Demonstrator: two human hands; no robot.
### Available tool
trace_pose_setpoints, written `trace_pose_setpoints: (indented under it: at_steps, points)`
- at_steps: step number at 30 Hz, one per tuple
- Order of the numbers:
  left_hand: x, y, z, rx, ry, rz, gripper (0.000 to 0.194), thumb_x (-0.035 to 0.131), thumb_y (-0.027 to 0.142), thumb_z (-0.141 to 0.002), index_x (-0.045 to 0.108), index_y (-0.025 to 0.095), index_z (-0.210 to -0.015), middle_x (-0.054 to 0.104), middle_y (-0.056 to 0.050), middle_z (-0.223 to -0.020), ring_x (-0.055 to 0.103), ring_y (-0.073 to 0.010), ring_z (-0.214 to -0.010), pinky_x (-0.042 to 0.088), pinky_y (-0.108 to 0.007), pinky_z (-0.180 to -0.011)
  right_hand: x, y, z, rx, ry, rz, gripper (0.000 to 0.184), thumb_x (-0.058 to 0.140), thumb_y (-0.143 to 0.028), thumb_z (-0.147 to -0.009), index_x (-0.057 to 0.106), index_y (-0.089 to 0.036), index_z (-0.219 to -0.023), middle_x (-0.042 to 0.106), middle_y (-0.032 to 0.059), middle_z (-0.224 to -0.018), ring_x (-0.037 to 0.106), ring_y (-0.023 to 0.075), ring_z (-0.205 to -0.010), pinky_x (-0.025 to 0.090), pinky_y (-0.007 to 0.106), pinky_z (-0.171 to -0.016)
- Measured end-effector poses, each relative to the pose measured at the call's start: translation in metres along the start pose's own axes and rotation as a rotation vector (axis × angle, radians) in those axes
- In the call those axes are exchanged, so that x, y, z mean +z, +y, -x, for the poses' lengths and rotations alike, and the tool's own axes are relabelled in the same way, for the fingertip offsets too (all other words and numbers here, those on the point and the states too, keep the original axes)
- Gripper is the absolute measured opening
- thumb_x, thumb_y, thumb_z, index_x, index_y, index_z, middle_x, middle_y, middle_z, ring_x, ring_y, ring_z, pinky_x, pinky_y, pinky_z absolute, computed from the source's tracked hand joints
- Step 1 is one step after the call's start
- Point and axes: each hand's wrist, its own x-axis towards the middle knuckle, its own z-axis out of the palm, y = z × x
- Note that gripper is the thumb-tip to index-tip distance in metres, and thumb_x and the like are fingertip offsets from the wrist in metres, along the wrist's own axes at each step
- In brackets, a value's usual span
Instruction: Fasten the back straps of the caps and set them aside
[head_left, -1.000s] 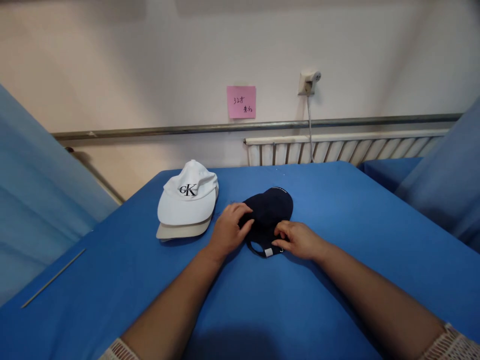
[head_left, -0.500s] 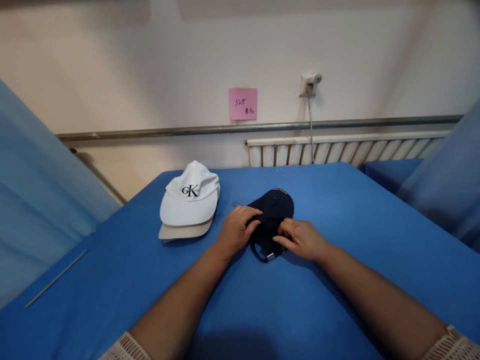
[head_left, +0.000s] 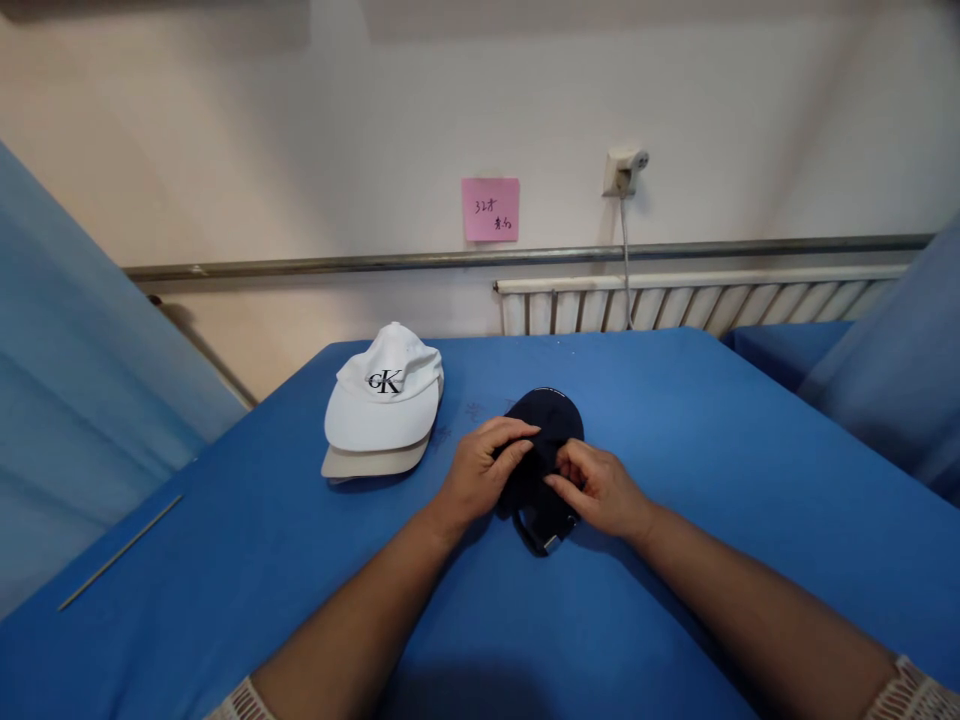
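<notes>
A black baseball cap (head_left: 551,408) lies on the blue-covered table in front of me, its brim toward the wall and its back strap with a metal buckle toward me. My left hand (head_left: 484,462) grips the cap's left side, thumb and fingers pinching the fabric. On the cap's right side, my right hand (head_left: 600,485) pinches the cloth between thumb and curled fingers. Left of my hands sits a white cap (head_left: 386,410) with black letters on its front, stacked on a second, off-white cap (head_left: 375,463) whose brim shows below.
A thin stick (head_left: 120,552) lies near the left edge of the blue table (head_left: 675,620). Behind stand a radiator (head_left: 675,300), a metal rail (head_left: 337,264), a pink note (head_left: 490,210) and a socket with a cord (head_left: 622,175). Blue curtains (head_left: 82,400) hang at both sides.
The black cap has shifted slightly toward me, its strap now lower and turned a little. Both hands keep their hold, the left having moved slightly right. The view has shifted a little.
</notes>
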Motion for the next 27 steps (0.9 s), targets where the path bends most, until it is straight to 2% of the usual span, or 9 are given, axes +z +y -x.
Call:
trace_pose_setpoints:
  at_steps: [3,5,7,11,14,16,19,22,27]
  points:
    - [0.002,-0.002,0.001,-0.033,0.072,0.029,0.017,0.058,0.022,-0.085,0.071,0.022,-0.097,0.07,-0.004,-0.098,0.064,-0.0171,-0.091,0.051,-0.033,-0.085,0.002,-0.001,0.0,0.005,0.043,-0.024,0.009,0.05,-0.021,-0.088,0.049,-0.021,-0.078,0.053,-0.0014,-0.069,0.05,0.0121,-0.06,0.039,0.026,-0.058]
    - [0.005,-0.003,0.002,-0.049,0.106,0.025,0.017,0.059,0.022,-0.085,0.07,0.021,-0.097,0.07,-0.004,-0.097,0.064,-0.0173,-0.091,0.051,-0.033,-0.086,0.002,-0.002,0.0,0.037,0.08,-0.07,0.005,0.053,-0.025,-0.087,0.051,-0.021,-0.09,0.056,-0.0003,-0.075,0.052,0.0129,-0.063,0.041,0.026,-0.061]
    - [0.008,-0.003,0.003,-0.059,0.116,0.022,0.017,0.06,0.022,-0.084,0.07,0.021,-0.097,0.07,-0.004,-0.097,0.064,-0.0173,-0.091,0.051,-0.033,-0.086,0.003,-0.002,0.0,0.081,0.127,-0.1,0.019,0.06,-0.031,-0.084,0.052,-0.021,-0.098,0.058,0.0005,-0.079,0.054,0.0134,-0.066,0.043,0.027,-0.062]
    - [0.012,-0.003,0.006,-0.102,0.111,0.145,0.026,0.059,0.023,-0.084,0.065,0.021,-0.109,0.068,-0.005,-0.103,0.065,-0.0171,-0.093,0.051,-0.032,-0.086,0.008,0.002,-0.001,0.161,0.199,-0.165,0.013,0.055,-0.032,-0.087,0.053,-0.021,-0.082,0.052,-0.0027,-0.067,0.048,0.0119,-0.059,0.038,0.025,-0.057]
    - [0.008,-0.009,0.006,-0.174,0.216,0.189,0.033,0.059,0.026,-0.084,0.06,0.02,-0.117,0.067,-0.007,-0.108,0.064,-0.0175,-0.097,0.05,-0.032,-0.088,0.008,0.012,-0.004,0.288,0.306,-0.387,0.021,0.052,-0.037,-0.089,0.052,-0.021,-0.076,0.046,-0.0046,-0.062,0.043,0.0111,-0.055,0.035,0.024,-0.052]
    - [0.005,-0.018,0.006,-0.238,0.27,0.126,0.03,0.059,0.03,-0.085,0.062,0.019,-0.112,0.067,-0.007,-0.105,0.064,-0.0176,-0.094,0.05,-0.032,-0.086,0.004,0.021,-0.006,0.371,0.421,-0.501,0.026,0.054,-0.041,-0.087,0.051,-0.02,-0.073,0.043,-0.0051,-0.062,0.04,0.0108,-0.056,0.035,0.023,-0.052]
    - [0.003,-0.032,0.004,-0.326,0.2,0.033,0.026,0.059,0.035,-0.084,0.064,0.017,-0.101,0.068,-0.006,-0.094,0.064,-0.0178,-0.084,0.051,-0.032,-0.077,-0.004,0.033,-0.008,0.427,0.559,-0.565,0.03,0.056,-0.043,-0.086,0.05,-0.019,-0.069,0.042,-0.005,-0.063,0.039,0.0106,-0.058,0.035,0.023,-0.054]
    - [0.007,-0.035,0.005,-0.346,0.04,-0.041,0.029,0.062,0.04,-0.081,0.063,0.016,-0.097,0.068,-0.005,-0.088,0.063,-0.0188,-0.079,0.05,-0.033,-0.074,-0.008,0.041,-0.008,0.436,0.59,-0.593,0.031,0.057,-0.044,-0.085,0.05,-0.019,-0.069,0.041,-0.0052,-0.063,0.037,0.0103,-0.059,0.033,0.022,-0.053]
    - [0.011,-0.021,0.01,-0.169,-0.051,-0.2,0.036,0.07,0.042,-0.073,0.059,0.019,-0.099,0.064,-0.006,-0.103,0.06,-0.0219,-0.094,0.048,-0.037,-0.084,-0.007,0.037,-0.008,0.442,0.52,-0.656,0.031,0.059,-0.046,-0.084,0.051,-0.019,-0.07,0.042,-0.0054,-0.062,0.037,0.0098,-0.056,0.033,0.022,-0.051]
